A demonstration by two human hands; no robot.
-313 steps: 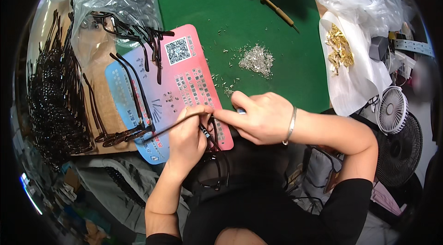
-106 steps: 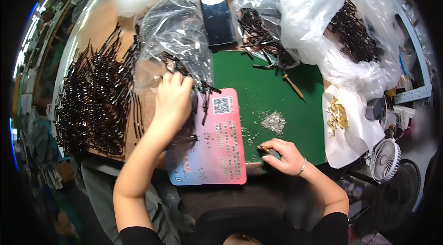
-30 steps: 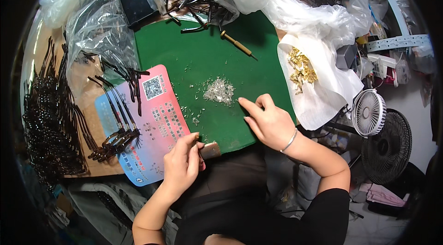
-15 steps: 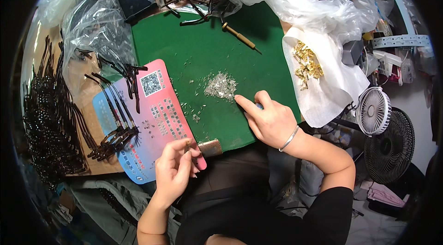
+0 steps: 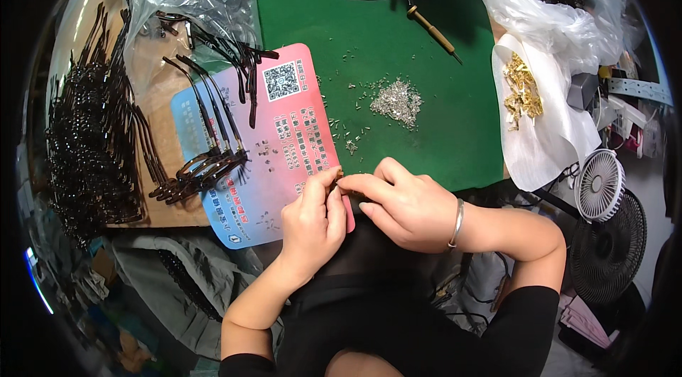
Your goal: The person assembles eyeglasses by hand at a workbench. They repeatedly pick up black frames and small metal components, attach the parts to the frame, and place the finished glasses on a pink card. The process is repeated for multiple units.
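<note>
My left hand (image 5: 314,224) is closed in a pinch around a small brownish piece, mostly hidden by the fingers. Its fingertips meet those of my right hand (image 5: 406,208), also closed, its thumb and forefinger pinched at the same spot. Whatever the right hand holds is too small or covered to make out. Both hands are over the near right corner of a pink and blue printed mat (image 5: 312,79). Beyond them a loose pile of tiny silver screws (image 5: 398,102) lies on the green work mat (image 5: 455,143).
A brass-handled screwdriver (image 5: 435,33) lies farther back. Gold-coloured small parts (image 5: 523,89) rest on white paper (image 5: 543,157) at right. Dark eyeglass temples (image 5: 213,118) and tortoiseshell pieces (image 5: 199,177) lie on the printed mat; a dark bundle (image 5: 92,150) is at left. A white fan (image 5: 599,185) stands right.
My right hand has left the edge of the screw pile and come back toward me to meet my left hand's fingertips. The whole view has shifted, so the table appears farther right and higher.
</note>
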